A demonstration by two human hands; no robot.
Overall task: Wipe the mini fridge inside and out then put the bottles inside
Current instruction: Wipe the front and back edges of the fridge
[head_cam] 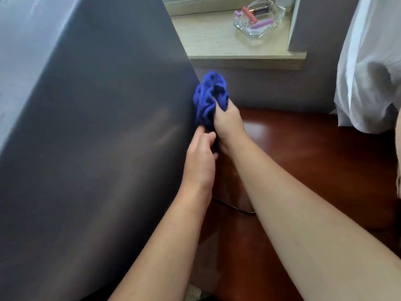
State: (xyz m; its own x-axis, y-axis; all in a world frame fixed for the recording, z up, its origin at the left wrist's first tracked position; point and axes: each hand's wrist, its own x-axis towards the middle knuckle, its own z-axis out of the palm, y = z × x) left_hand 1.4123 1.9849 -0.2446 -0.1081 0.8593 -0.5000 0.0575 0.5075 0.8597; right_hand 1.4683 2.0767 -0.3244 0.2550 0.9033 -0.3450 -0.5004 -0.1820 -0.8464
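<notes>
The dark grey mini fridge fills the left half of the view, its side panel facing me. A bunched blue cloth lies against the fridge's far right edge. My right hand grips the cloth from below. My left hand sits just under it, with its fingers curled at the cloth's lower end next to the fridge edge. No bottles are in view.
The fridge stands on a glossy red-brown wooden surface. A beige windowsill behind holds a glass dish with small pink and purple items. White fabric hangs at the right.
</notes>
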